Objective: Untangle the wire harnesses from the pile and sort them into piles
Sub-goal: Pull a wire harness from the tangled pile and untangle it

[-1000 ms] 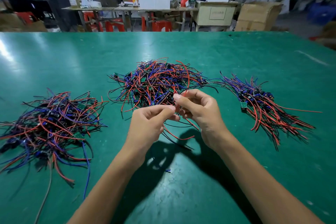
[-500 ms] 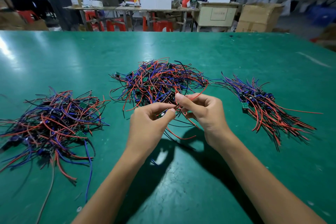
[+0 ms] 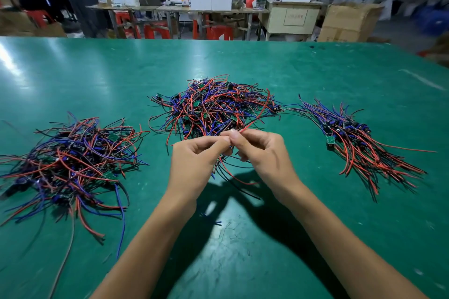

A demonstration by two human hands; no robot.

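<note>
Green matting covers the table (image 3: pixel 315 75), and everything is placed here against the central tangle (image 3: pixel 213 109) of red, blue and black wires with small circuit boards. To the left of that tangle, well apart from it, lies a loose left pile (image 3: pixel 70 162), its wires splayed in all directions and some trailing toward the near edge. Just in front of the tangle, the left hand (image 3: pixel 196 165) has its fingers curled, thumb and forefinger pinching the held harness (image 3: pixel 233 175), whose red and black leads droop below the hands. Touching it fingertip to fingertip, the right hand (image 3: pixel 264 153) pinches a red wire that arcs back up into the tangle. To the right of the tangle lies the combed pile (image 3: pixel 359 143), its leads running roughly parallel, its thin tips almost meeting the tangle's right fringe. The risk, as I judge it, is that the red wire is snagged deep in the heap: a hard pull could drag the whole clump forward, tighten the knot, or strain a solder joint at a board. A sideways sweep could also muddle the right-hand pile.
</note>
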